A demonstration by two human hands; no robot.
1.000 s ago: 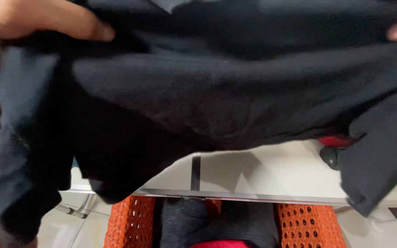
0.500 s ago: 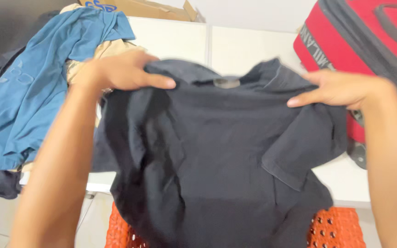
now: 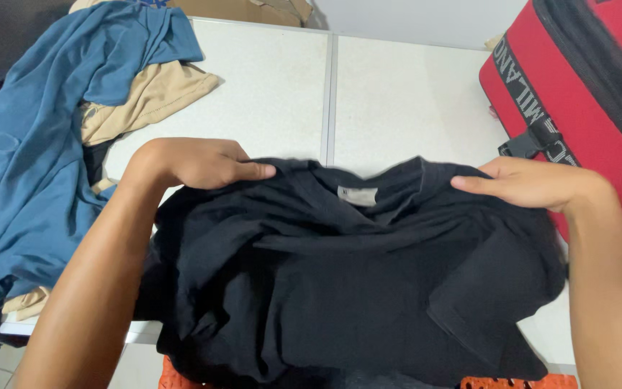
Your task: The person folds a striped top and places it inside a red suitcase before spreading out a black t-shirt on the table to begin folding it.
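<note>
White tabletop (image 3: 397, 94), two panels with a seam running away from the camera, takes up most of the view. Black t-shirt (image 3: 354, 288) lies crumpled at the near edge, directly between and below both hands, with its hem draping over the table edge toward the person.

Left hand (image 3: 196, 162) is pinched on the left shoulder of the shirt, thumb on top. Right hand (image 3: 534, 184) is pinched on the right shoulder in the same way. Hands are well apart, each closed on fabric, roughly level with each other.

Shirt's long axis, collar to hem, runs away-to-near. Collar is on the far side, with its small pale neck label (image 3: 358, 195) facing up, about midway between the hands and just right of the seam. Shoulder line runs left-right, so the hands sit at its two ends. Neither hand is clearly nearer to the collar.

Right sleeve is folded over the body of the shirt, near the right forearm.

Pile of blue and tan clothes (image 3: 44, 130) sits far left, apart from the shirt. Red suitcase (image 3: 584, 94) stands far right, just beside the right hand. Orange perforated basket (image 3: 520, 382) peeks out below the table edge.
</note>
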